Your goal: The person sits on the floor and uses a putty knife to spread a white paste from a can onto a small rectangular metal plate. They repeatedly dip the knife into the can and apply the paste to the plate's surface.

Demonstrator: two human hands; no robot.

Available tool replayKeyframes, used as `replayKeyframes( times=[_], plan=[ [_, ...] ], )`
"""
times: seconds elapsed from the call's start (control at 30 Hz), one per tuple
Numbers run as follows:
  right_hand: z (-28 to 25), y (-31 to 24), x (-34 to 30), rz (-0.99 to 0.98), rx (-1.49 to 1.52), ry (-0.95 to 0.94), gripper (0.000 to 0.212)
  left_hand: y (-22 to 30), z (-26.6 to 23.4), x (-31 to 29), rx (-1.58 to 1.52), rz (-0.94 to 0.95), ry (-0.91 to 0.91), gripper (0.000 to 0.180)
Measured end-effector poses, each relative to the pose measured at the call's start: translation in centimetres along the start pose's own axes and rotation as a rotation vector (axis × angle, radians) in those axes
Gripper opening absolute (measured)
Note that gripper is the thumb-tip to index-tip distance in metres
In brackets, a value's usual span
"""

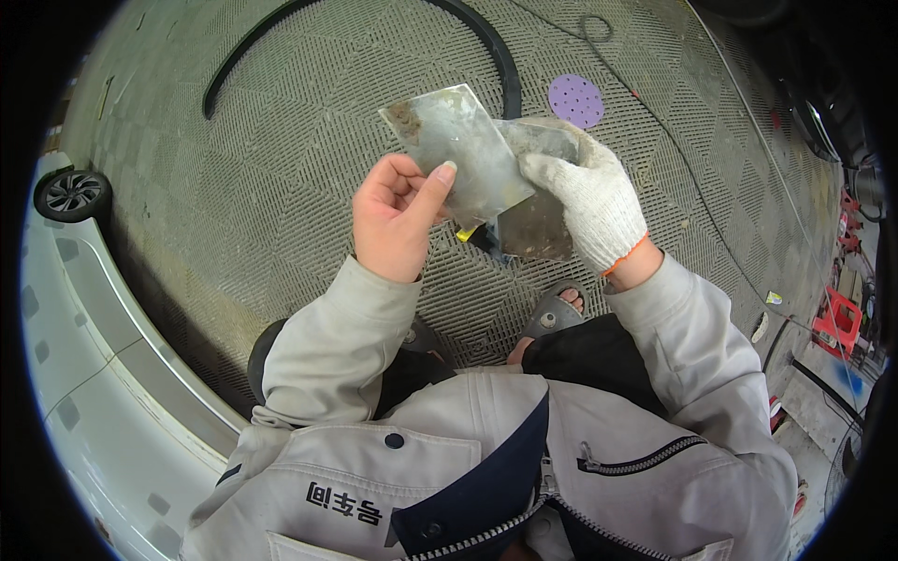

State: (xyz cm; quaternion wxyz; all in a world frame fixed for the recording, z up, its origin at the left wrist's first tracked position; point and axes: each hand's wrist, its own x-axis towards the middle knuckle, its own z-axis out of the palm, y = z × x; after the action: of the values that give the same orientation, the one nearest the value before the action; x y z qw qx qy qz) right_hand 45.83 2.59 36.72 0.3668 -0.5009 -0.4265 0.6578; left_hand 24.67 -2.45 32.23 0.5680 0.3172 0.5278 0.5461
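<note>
My bare left hand (395, 224) is closed on a square, thin metal putty plate (458, 140), thumb on top. Brown and yellowish stains mark the plate's far left corner and edges. My right hand (603, 206), in a white knit glove with an orange cuff, is closed at the plate's right side. Its fingers pinch a greyish, smeared flat scraper (547, 142), partly tucked behind the plate. Below the gloved fingers shows a brownish, stained flat sheet (538, 227); what supports it is hidden. A small dark thing with a yellow end (468, 234) is mostly covered.
A purple sanding disc (575, 101) and a curved black trim strip (510, 70) lie on the ribbed grating floor (309, 178). A thin cable (692, 178) runs along the right. A silver car body (103, 374) stands left; a red stool (837, 323) is far right.
</note>
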Motion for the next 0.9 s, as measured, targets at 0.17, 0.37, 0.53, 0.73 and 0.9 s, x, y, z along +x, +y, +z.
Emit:
replayKeyframes(
  times=[0.17,0.37,0.53,0.73,0.9],
  plan=[
    [0.9,-0.5,-0.7,0.073,0.061,-0.008,0.041,0.4,0.4,-0.5,0.028,-0.046,-0.034,0.022],
    [1.0,-0.7,-0.8,0.011,-0.154,-0.12,0.044,0.4,0.4,-0.7,-0.042,-0.003,-0.053,0.026],
    [1.1,-1.0,-0.9,0.046,-0.194,-0.106,0.045,0.0,0.1,-0.7,-0.023,-0.025,-0.068,0.026],
    [1.3,-1.3,-1.5,0.004,-0.187,-0.086,0.049,-0.3,0.0,-0.9,-0.041,-0.024,-0.081,0.026],
    [1.6,-1.2,-1.6,-0.022,-0.161,-0.11,0.045,-0.8,0.4,-1.0,-0.146,0.014,-0.1,0.024]
  ],
)
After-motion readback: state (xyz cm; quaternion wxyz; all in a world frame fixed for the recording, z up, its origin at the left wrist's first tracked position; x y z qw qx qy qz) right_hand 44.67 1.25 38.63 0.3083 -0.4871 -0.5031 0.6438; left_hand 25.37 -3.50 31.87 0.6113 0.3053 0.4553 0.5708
